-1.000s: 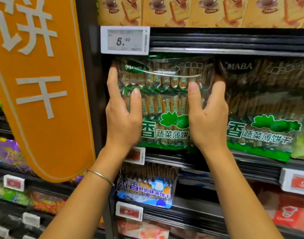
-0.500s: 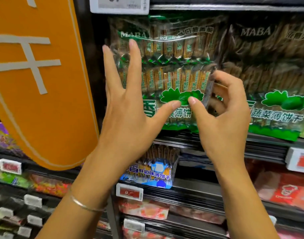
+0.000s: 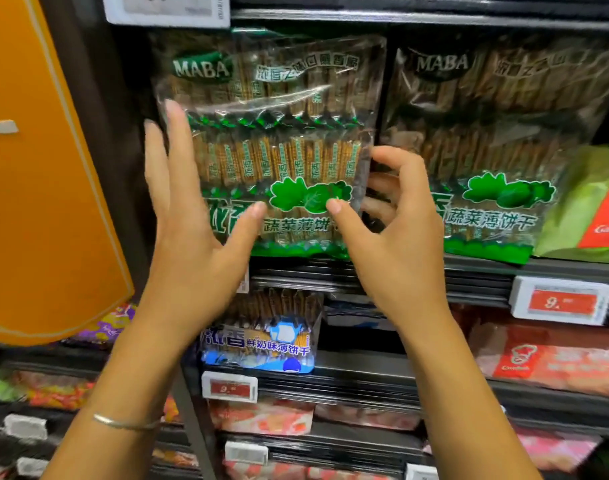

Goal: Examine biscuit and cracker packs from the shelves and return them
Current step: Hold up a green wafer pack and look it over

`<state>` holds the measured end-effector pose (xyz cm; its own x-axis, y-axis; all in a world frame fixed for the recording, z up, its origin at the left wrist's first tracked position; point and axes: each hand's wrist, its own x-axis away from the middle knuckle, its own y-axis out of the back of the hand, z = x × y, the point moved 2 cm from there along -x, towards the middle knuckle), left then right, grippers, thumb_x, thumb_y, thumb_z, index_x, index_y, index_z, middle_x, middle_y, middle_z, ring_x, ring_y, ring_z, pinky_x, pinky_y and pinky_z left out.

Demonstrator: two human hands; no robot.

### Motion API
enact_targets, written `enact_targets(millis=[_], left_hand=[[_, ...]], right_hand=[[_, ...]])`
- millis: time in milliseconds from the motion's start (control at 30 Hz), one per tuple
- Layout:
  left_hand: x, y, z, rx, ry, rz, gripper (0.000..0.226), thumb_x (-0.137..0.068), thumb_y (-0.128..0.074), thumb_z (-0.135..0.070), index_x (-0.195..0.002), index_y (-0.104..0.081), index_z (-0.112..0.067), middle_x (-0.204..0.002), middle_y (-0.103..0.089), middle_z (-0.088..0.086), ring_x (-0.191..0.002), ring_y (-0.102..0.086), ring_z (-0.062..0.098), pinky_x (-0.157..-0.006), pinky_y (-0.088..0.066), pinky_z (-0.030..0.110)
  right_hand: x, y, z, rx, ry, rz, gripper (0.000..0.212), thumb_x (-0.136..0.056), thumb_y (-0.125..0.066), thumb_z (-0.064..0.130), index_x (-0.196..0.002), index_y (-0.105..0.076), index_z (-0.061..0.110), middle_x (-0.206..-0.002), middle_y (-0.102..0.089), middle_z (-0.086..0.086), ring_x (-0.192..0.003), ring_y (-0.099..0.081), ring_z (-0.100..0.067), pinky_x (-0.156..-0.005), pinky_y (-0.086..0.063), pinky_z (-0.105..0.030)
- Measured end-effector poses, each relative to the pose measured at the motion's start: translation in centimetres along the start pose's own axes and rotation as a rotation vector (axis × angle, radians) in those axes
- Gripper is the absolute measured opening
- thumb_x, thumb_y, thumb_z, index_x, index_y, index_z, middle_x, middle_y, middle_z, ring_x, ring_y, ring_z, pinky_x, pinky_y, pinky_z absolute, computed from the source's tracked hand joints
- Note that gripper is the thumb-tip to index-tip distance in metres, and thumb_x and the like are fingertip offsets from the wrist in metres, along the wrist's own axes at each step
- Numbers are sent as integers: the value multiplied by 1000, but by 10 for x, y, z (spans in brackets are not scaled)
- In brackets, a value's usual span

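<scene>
One cracker pack point(image 3: 272, 143) upright, long axis vertical.

Shelving is black with railed front edges; I log two tiers clearly. Upper shelf point(image 3: 469, 271): green MABA pack point(image 3: 279, 150) stands upright at the left end, base at the front lip. Second MABA pack point(image 3: 486, 133) stands upright just beside it on the right, then a pale-green and red pack point(image 3: 587, 209). Middle shelf point(image 3: 365, 379): blue cracker pack point(image 3: 261, 348) upright at left, red packs point(image 3: 555, 365) well apart at right. Red price tags point(image 3: 561, 304) are fixed to the front rails. The tiers below are too blurred to log.
</scene>
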<state>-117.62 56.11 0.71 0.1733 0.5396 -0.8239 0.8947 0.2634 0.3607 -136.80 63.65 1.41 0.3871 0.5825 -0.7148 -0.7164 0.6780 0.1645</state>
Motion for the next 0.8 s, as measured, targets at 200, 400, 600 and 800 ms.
enact_targets(millis=[200, 400, 600, 800], left_hand=[[18, 5, 4, 32, 68, -33, 95, -95, -74, -12, -168, -12, -17, -175, -12, -4, -161, -11, 14, -111, -39, 10], [7, 0, 3, -14, 62, -64, 95, -94, -76, -8, -165, -14, -4, -174, -16, 7, -162, -10, 19, -128, -12, 19], [10, 5, -7, -75, 127, -77, 96, -92, -79, -9, -165, -17, -6, -173, -20, 8, -161, -13, 19, -126, -12, 15], [-16, -7, -51, -160, -126, -201, 79, -100, -64, -20, -162, -21, 4, -170, -9, 30, -160, -5, 45, -130, -11, 51]], right_hand=[[4, 1, -5, 33, 0, 44, 72, -91, -80, 21, -155, -46, 28, -104, -52, 55, -117, -62, 5, -103, -54, -26], [1, -6, -5, -12, 22, 22, 71, -89, -81, 11, -153, -49, 18, -97, -52, 62, -101, -68, 9, -98, -57, -26], [6, -11, -3, -37, 22, 29, 70, -93, -77, 11, -156, -46, 17, -104, -54, 52, -106, -64, 14, -99, -55, -20], [0, 1, 3, -85, 9, 96, 71, -98, -70, 22, -159, -36, 30, -138, -51, 28, -123, -52, 19, -97, -50, -9]])
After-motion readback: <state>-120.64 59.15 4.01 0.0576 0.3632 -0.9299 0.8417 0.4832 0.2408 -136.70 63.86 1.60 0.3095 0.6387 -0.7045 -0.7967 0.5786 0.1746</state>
